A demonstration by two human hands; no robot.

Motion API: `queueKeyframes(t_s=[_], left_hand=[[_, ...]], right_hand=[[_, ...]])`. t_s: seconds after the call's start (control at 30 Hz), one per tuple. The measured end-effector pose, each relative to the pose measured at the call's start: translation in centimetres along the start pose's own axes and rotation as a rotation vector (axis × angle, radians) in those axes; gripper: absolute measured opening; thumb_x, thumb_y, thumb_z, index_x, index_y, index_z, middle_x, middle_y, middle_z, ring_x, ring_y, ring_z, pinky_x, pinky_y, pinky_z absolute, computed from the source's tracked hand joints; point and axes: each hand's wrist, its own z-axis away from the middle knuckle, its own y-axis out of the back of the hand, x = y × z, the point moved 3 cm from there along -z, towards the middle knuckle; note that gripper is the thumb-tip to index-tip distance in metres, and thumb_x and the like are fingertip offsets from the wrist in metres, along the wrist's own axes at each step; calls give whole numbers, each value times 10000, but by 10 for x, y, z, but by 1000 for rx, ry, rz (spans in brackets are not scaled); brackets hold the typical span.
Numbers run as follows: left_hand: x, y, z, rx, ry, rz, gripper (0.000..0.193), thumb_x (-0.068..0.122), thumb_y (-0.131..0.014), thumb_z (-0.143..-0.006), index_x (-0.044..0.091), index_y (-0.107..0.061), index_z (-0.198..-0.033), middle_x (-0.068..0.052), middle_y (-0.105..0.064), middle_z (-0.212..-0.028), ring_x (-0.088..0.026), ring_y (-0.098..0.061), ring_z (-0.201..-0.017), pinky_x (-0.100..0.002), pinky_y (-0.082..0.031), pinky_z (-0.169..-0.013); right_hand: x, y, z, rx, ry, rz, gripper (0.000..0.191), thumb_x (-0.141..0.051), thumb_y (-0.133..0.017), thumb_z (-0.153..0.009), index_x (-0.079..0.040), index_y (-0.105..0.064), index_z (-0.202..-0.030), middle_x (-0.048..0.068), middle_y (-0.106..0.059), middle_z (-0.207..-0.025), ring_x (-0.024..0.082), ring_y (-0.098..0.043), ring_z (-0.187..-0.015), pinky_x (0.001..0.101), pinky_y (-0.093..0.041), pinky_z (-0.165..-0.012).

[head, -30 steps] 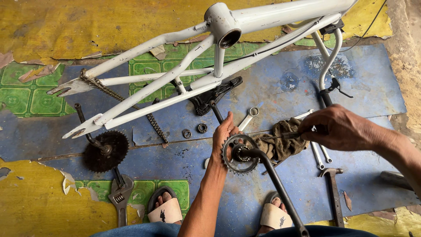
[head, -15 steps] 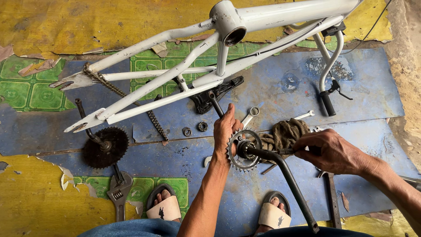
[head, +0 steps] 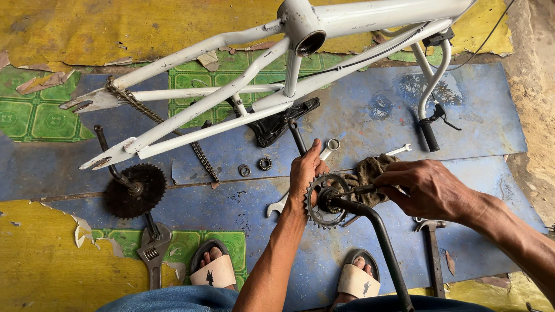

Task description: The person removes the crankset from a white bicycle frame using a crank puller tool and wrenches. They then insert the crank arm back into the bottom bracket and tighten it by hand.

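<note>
My left hand (head: pixel 303 173) grips the rim of a small toothed chainring (head: pixel 321 202) fixed on a black crank arm (head: pixel 378 238) that runs down toward my lap. My right hand (head: pixel 428 188) holds a thin dark metal tool (head: pixel 357 189) whose tip rests at the chainring's hub. A dirty brown rag (head: pixel 364 173) lies on the floor just behind the chainring, between the two hands.
A white bicycle frame (head: pixel 243 92) lies across the back with a chain (head: pixel 156 118) over it. A larger black chainring with crank (head: pixel 136 188), adjustable wrench (head: pixel 153 251), spanners (head: pixel 329 147), bearings (head: pixel 265 163), hammer (head: pixel 432 254) and handlebar (head: pixel 430 98) lie on the blue floor. My sandalled feet (head: pixel 215 268) are below.
My right hand has moved left from the rag with the thin tool, bringing its tip to the chainring's hub. The left hand keeps its grip while the view has shifted.
</note>
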Motion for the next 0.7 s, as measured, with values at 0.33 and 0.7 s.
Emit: queueKeyframes(t_s=[0.33,0.7], left_hand=[[-4,1,0,-20,51,30,481,471,-646,-970,218,-367,-671,71,-258,-574,-79,-284,-471,-272,-285,-412],[-15,0,0,-24,176,-16,346,461,-674,-956,156,-576,-826,69,-321,-596,-80,-420,-556,-264,-372,-470]], right_hand=[[-1,12,-1,33,-2,30,174,-104,-729,-793,-112,-774,-961,28,-747,-794,208,-717,-629,351,-576,-506],[8,4,1,59,156,156,223,-91,-713,-796,-84,-761,-1013,61,-751,-925,258,-737,-763,375,-596,-567]])
